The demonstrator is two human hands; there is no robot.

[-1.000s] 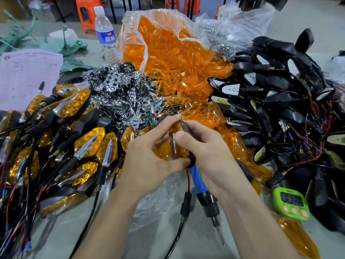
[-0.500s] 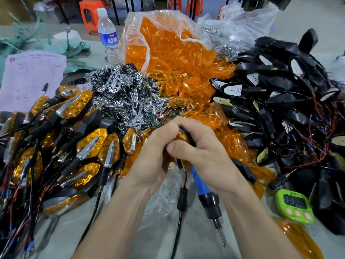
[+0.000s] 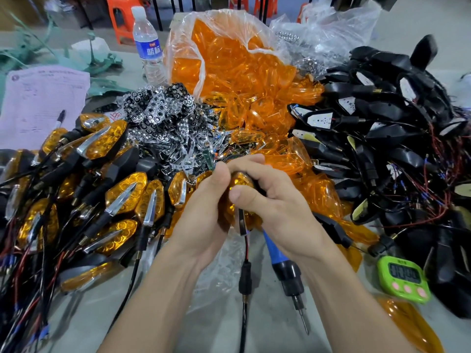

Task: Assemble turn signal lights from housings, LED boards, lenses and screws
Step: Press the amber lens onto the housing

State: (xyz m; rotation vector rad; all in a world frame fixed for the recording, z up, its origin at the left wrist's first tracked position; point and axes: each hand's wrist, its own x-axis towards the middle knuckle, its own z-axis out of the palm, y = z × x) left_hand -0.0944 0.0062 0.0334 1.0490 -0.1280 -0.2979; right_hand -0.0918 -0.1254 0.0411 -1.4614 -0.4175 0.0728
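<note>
There's the turn signal light (image 3: pixel 240 183), up off the desk (image 3: pixel 272 335), just in front of the bag of amber lenses (image 3: pixel 229 62). Both the left hand (image 3: pixel 204 207) and right hand (image 3: pixel 277 200) curl fingers (image 3: pixel 257 163) round it, likely pressing the lens home. The blue screwdriver (image 3: pixel 277 253) pokes from under the right palm, ready for screws.

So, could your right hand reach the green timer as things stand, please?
Probably not at once: the right hand grips the light together with the left hand, with the screwdriver tucked under its palm. The timer lies uncovered off to its right, so once freed the way looks open.
</note>
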